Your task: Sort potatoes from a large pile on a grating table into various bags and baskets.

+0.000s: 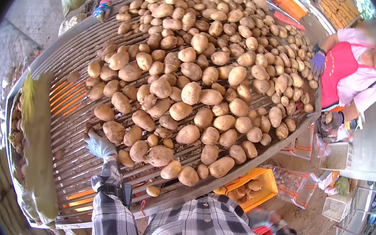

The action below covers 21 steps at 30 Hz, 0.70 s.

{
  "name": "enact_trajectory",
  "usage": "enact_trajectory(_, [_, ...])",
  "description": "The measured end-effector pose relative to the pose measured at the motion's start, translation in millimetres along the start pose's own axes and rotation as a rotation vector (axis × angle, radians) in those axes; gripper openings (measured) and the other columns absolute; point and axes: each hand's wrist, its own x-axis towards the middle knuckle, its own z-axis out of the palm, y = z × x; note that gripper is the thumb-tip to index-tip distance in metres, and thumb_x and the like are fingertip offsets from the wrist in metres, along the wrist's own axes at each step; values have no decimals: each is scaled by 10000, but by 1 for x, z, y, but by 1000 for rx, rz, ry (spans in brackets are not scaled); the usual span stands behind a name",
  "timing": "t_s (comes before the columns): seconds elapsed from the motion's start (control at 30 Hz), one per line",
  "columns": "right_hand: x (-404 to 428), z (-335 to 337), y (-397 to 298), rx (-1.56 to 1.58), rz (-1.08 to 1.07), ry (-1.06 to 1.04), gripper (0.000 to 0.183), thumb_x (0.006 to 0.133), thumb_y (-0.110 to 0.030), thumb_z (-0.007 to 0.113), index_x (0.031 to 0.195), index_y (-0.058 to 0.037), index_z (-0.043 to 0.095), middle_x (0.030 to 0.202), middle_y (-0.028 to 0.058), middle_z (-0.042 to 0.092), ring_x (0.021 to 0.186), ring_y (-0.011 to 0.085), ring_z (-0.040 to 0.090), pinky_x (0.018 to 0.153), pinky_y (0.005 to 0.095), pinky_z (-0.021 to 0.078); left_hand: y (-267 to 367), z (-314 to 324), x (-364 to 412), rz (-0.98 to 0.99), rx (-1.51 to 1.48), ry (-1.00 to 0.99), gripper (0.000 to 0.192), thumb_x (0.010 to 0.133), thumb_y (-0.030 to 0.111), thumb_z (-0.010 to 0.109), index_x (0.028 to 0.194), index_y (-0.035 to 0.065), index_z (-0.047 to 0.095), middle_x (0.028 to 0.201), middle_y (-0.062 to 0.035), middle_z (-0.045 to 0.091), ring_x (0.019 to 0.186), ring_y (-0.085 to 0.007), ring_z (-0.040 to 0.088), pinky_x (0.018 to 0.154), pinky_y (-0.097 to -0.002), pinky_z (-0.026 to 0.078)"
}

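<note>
A large heap of potatoes (190, 93) lies on a slatted sorting table (75, 160) in front of me. My left hand (99, 145), in a pale work glove, is over the slats at the heap's near left edge. A brownish thing, perhaps a potato, shows at its fingertips, but the grip is not clear. My right hand (263, 218), in a greyish glove and blurred, is low beside my body, below the yellow crate. Something red (263, 232) is next to it; whether the hand holds it I cannot tell.
A yellow crate (272, 186) with potatoes stands below the table's near edge. A board-like divider (40, 142) crosses the left end. One co-worker in a red apron (337, 72) stands at right; another's gloved hand (102, 11) rests at the far rim. White baskets (338, 157) stand farther right.
</note>
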Motion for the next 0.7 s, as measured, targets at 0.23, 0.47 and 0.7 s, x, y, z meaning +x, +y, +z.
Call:
enact_trajectory(0.23, [-19,-252,-135,-126,-832,1301,237,818,-5,673,1050,-35,640,1063,113,635,884,261,636,800,344,521,6,-4,2,153,172,84,262,898,174,578,1146,119,645,1288,-94,598,1103,-347,551,885,-464,465])
enact_trajectory(0.47, [95,-364,-209,-822,-702,1424,585,816,-337,722,1334,-122,554,1250,147,570,1227,336,515,1019,493,427,17,-7,-1,109,155,68,278,891,170,574,1157,140,648,1255,-87,603,1086,-336,550,863,-468,467])
enact_trajectory(0.7, [98,-473,-211,-947,-52,1895,212,882,-273,618,1032,-124,636,1028,86,613,1007,288,572,863,461,451,10,-5,3,-42,108,2,279,956,217,507,1179,92,617,1255,-110,577,1111,-339,526,905,-460,444])
